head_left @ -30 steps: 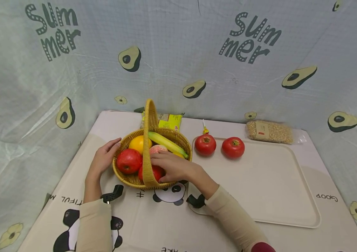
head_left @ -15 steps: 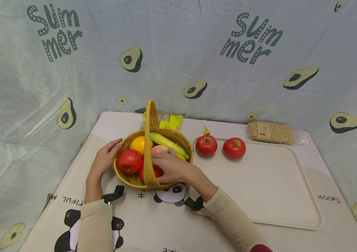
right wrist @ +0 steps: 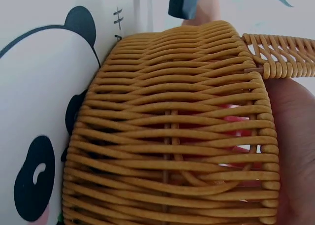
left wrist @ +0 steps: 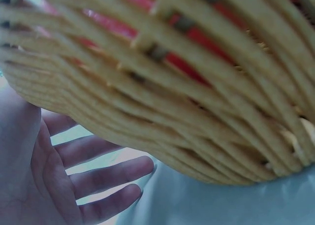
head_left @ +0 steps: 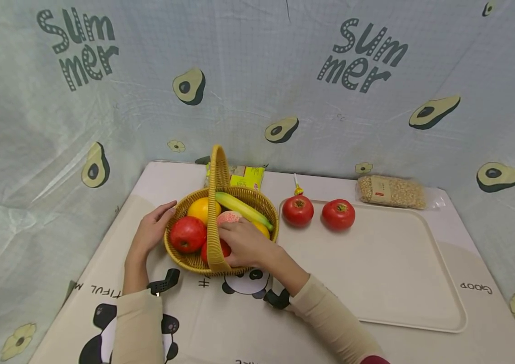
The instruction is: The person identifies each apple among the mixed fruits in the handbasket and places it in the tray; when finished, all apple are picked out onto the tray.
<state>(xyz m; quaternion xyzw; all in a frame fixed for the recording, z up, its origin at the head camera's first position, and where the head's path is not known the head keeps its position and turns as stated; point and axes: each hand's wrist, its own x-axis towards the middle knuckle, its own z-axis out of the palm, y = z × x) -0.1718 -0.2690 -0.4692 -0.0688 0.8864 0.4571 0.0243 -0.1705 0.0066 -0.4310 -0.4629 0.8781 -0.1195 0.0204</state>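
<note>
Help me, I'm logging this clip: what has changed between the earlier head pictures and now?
The right hand has shifted slightly left and toward the person in the basket, showing more of the yellow fruit and covering more of the red fruit below it. Whether it has taken hold is hidden. The left hand beside the basket, the basket itself and both pomegranates stayed put.

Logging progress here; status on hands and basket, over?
Left hand alongside yellow wicker basket. Right hand inside, over round red fruit. Arched wicker handle partly hides grip.
</note>
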